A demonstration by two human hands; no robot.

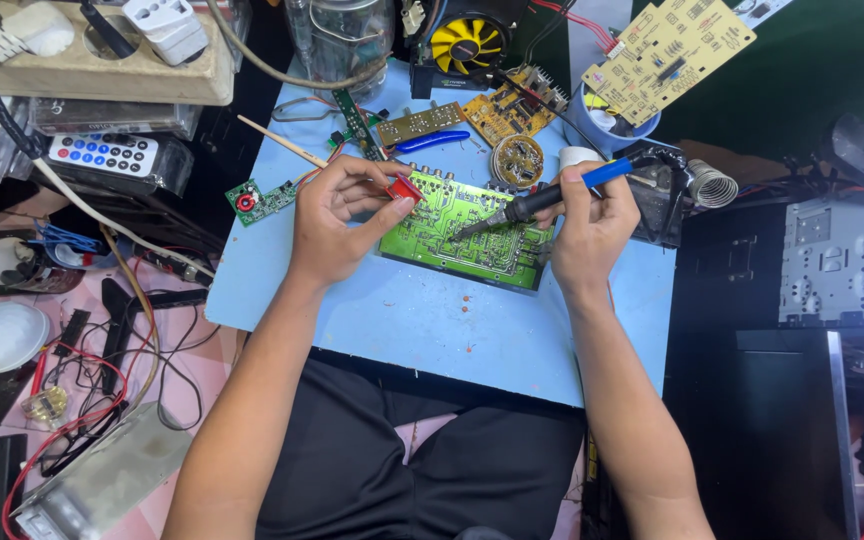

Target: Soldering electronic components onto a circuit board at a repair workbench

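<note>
A green circuit board lies solder side up on a light blue work board. My left hand rests at the board's left end, fingers pinched on a small red part at its corner. My right hand grips a soldering iron with a blue handle. Its tip touches the middle of the green board.
Behind lie a small green board, yellow boards, a round coil part, a fan and an iron stand with a spring. A power strip, remote and wires sit left. A metal chassis stands right.
</note>
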